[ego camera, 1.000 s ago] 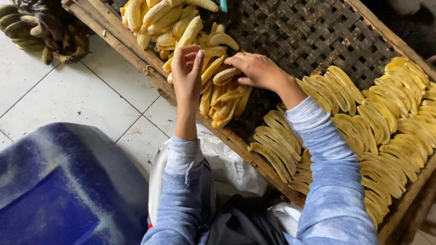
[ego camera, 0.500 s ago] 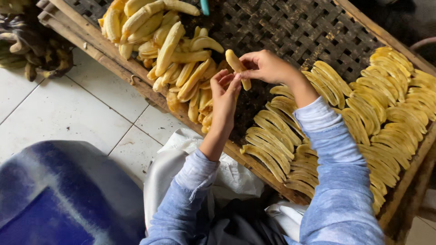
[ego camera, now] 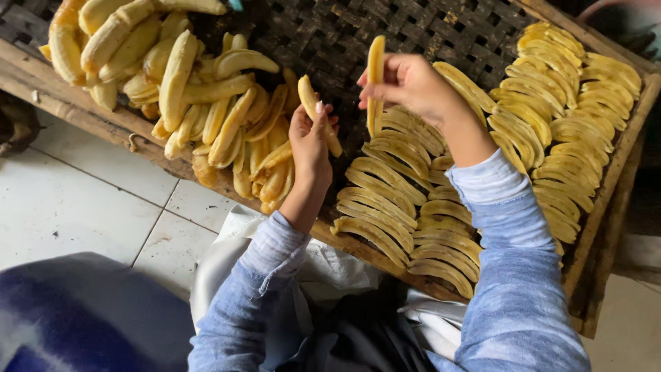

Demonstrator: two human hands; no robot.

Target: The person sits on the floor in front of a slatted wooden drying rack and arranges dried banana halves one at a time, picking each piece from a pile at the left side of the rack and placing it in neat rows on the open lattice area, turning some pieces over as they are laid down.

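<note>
My left hand (ego camera: 310, 138) holds a peeled banana half (ego camera: 315, 110) over the dark woven tray (ego camera: 385, 27). My right hand (ego camera: 413, 86) pinches another long banana slice (ego camera: 375, 76) upright above the rows of laid-out banana slices (ego camera: 385, 200). A heap of peeled whole bananas (ego camera: 186, 96) lies on the tray's left part, just left of my left hand. More neat rows of slices (ego camera: 564, 117) fill the tray's right side.
The tray has a wooden frame (ego camera: 599, 227) and rests above a white tiled floor (ego camera: 82, 193). A blue object (ego camera: 76, 324) sits at the lower left. White cloth (ego camera: 330, 275) lies on my lap beneath the tray edge.
Both hands have moved right, away from the banana heap, towards the rows. The banana has come apart into two pieces, one in each hand.
</note>
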